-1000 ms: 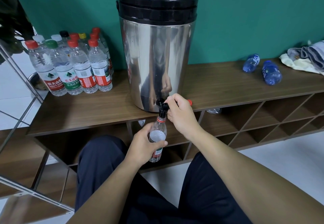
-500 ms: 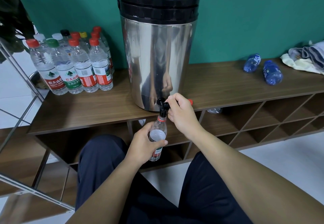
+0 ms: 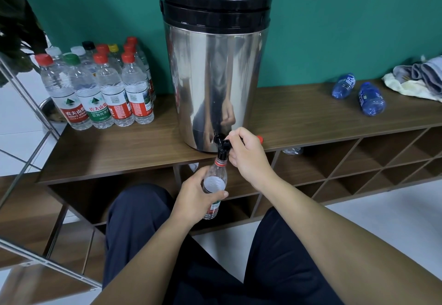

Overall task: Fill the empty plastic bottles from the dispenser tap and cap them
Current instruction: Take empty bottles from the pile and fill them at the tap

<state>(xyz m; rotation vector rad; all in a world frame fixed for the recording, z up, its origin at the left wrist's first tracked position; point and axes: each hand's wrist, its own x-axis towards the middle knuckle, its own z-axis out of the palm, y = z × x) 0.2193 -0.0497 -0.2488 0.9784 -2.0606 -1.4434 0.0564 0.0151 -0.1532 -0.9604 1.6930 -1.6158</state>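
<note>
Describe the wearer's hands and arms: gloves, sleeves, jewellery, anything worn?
Both bare: left hand and right hand have no gloves, rings or watch showing. Forearms are uncovered as far as the frame edge, no sleeve in view. Below them, dark navy trousers cover the legs.

1 dispenser – 11 capped bottles, 2 blue bottles, 1 held bottle.

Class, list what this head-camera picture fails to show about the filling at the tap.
- Tap lever: covered by the right hand.
- Water level in the bottle: left hand wraps it; clear plastic shows no line.
- Red cap: mostly behind the right hand.
</note>
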